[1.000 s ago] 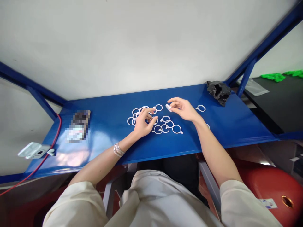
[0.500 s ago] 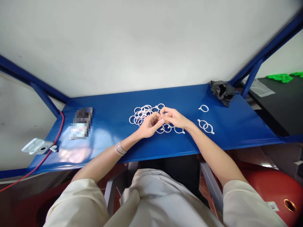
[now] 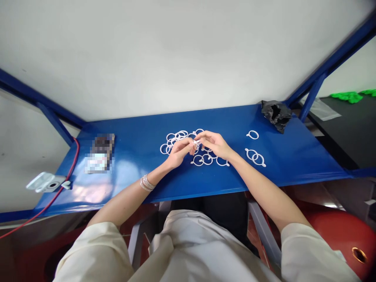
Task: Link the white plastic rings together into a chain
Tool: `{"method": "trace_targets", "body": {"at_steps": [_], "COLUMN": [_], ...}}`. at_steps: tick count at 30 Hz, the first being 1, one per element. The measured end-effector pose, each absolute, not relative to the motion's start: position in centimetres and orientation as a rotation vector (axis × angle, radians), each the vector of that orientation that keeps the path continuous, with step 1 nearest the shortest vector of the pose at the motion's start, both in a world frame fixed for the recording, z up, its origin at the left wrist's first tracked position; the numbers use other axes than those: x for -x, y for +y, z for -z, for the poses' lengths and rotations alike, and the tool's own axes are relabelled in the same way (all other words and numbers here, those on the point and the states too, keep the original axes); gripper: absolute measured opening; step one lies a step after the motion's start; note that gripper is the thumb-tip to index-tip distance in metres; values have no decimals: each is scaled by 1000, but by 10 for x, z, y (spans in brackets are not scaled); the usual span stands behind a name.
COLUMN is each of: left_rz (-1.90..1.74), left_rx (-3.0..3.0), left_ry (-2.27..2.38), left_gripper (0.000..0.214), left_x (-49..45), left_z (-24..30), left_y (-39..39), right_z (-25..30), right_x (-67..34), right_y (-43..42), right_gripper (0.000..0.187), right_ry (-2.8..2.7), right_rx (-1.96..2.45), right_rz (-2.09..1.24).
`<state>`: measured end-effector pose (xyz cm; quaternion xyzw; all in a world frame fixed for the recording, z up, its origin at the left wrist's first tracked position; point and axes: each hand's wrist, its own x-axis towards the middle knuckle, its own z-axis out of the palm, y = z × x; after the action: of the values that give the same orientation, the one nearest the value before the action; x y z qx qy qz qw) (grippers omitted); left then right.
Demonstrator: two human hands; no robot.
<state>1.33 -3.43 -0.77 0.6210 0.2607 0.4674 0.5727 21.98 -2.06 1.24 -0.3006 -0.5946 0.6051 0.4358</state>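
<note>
Hands: left hand (image 3: pixel 179 153) and right hand (image 3: pixel 214 143) pinch one white plastic ring (image 3: pixel 195 141) between them, centre frame.
Change: left hand now sits higher, over the pile of rings (image 3: pixel 178 138).

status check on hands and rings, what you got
left hand pinching white plastic ring; right hand right at it; loose ring pile just beside, under the hands

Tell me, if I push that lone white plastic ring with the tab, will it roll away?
Probably not: the ring lies flat on the blue table, so it would likely slide. It looks light and stiff, keeping its round shape.
</note>
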Motion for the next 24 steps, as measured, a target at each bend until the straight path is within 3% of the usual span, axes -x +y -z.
{"method": "trace_targets", "body": {"at_steps": [8, 13, 24], "left_rz": [-1136, -1244, -1343], "left_rx": [-1650, -1671, -1743], "left_ry": [551, 666, 802], "left_gripper": [35, 28, 30], "left_x": [-19, -21, -17], "left_z": [0, 6, 14], "left_y": [-40, -42, -39], "right_z": [-4, -12, -21], "right_x": [-217, -221, -235], "right_y": [-21, -22, -19], "right_gripper": [45, 42, 32], "right_ry": [-1559, -1449, -1472], "right_rx": [718, 713, 692], "right_rz": [-1546, -1806, -2037]}}
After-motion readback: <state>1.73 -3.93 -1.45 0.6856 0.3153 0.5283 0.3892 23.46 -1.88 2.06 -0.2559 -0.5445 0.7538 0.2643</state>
